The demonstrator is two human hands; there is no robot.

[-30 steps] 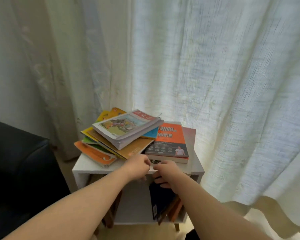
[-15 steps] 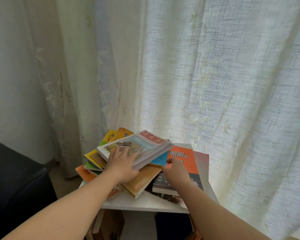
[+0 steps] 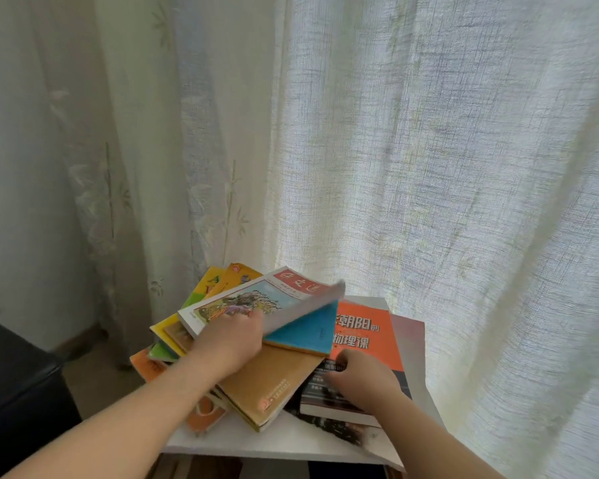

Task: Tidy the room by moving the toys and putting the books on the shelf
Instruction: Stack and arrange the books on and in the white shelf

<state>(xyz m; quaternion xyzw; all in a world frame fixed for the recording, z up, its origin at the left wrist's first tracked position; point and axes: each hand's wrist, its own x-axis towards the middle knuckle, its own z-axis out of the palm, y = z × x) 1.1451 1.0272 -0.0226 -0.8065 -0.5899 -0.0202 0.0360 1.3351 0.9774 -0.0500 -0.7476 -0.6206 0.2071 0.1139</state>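
A messy pile of books lies on top of a small white shelf unit (image 3: 291, 444). My left hand (image 3: 230, 344) grips the front edge of the top book (image 3: 256, 300), a white one with a picture and a red title band, and its right side is tilted up. Under it show a blue book (image 3: 308, 331) and a tan book (image 3: 274, 382). My right hand (image 3: 363, 382) rests with curled fingers on the orange and black book (image 3: 363, 330) at the right of the pile.
Sheer white curtains (image 3: 429, 167) hang right behind the shelf unit. A dark sofa arm (image 3: 11, 392) stands at the lower left. More yellow, green and orange books (image 3: 173, 337) fan out at the left of the pile.
Both hands rose from the shelf's front edge onto the books. The left hand took the top book and lifted its right side; the right hand moved onto the orange book. The view came closer.
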